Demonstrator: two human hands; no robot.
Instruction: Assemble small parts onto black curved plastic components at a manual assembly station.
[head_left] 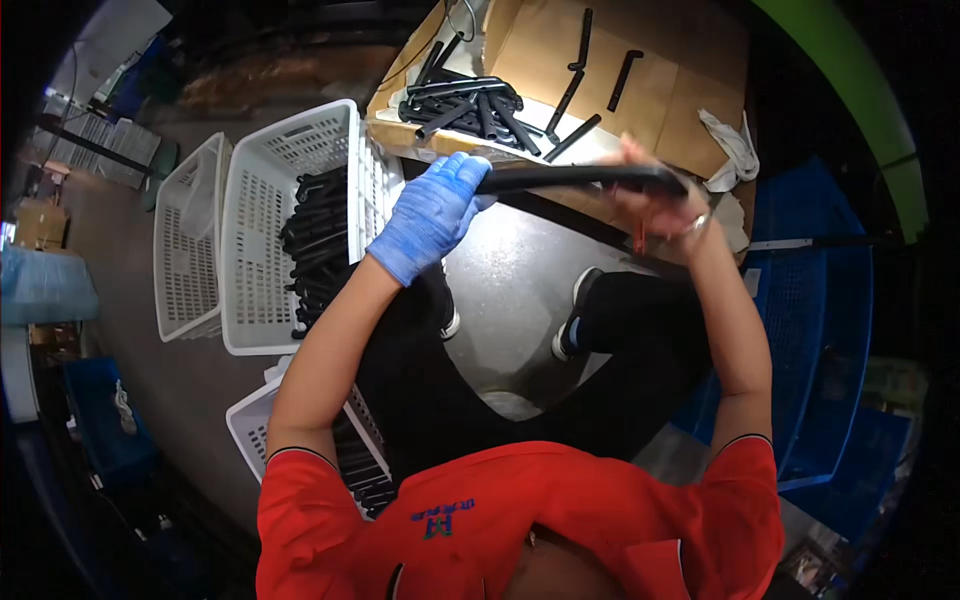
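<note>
My left hand [432, 212], in a blue glove, is closed round one end of a black tube [560, 178] held level above my lap. The tube runs to the right and bends near its far end. My right hand [655, 205], without a glove, is at that bent end and smeared by motion, so its grip cannot be made out. Just beyond my hands, a pile of black tubes [470, 108] lies on a cardboard-covered surface [690, 88]. Several more tubes are spread there, one a short bent tube [625, 80].
To my left stands a white basket [262, 255] with black tubes [320, 240] in it, beside another white basket [190, 250]. A third white basket [250, 412] with tubes is by my left elbow. Blue crates [800, 330] stand at right. A white cloth [735, 150] lies on the cardboard.
</note>
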